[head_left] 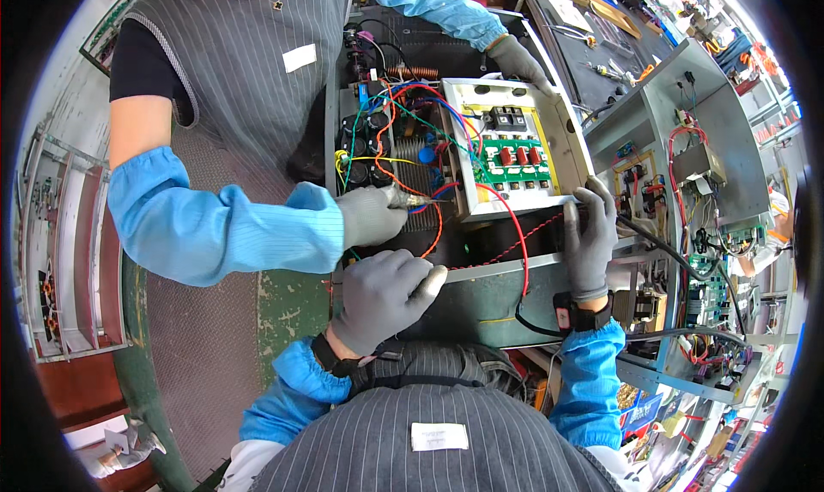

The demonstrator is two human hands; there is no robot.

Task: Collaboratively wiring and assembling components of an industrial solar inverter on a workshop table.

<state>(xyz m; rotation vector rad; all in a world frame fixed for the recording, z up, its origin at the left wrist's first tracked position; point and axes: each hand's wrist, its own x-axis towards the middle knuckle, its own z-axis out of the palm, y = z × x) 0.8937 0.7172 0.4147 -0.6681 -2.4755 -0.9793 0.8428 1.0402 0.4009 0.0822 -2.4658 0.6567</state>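
A white metal tray (493, 207) carrying a green circuit board (512, 157) sits tilted over an open metal case (506, 267). My right hand (589, 239), grey-gloved, grips the tray's near right corner between thumb and fingers. At the case's near left edge is my left hand (382, 301), also gloved, its fingers curled down and their tips hidden; what they hold cannot be made out. A red-and-black twisted wire (506, 250) runs close to its thumb. A co-worker's gloved hand (376, 213) pinches wire ends beside the tray; the co-worker's other hand (519, 63) holds its far edge.
Black capacitors (354, 136) and loose coloured wires fill the case's left side. A red cable (522, 243) loops over the front edge. To the right stands another open cabinet (712, 114) with wiring. Tools lie on the dark bench (571, 63) behind.
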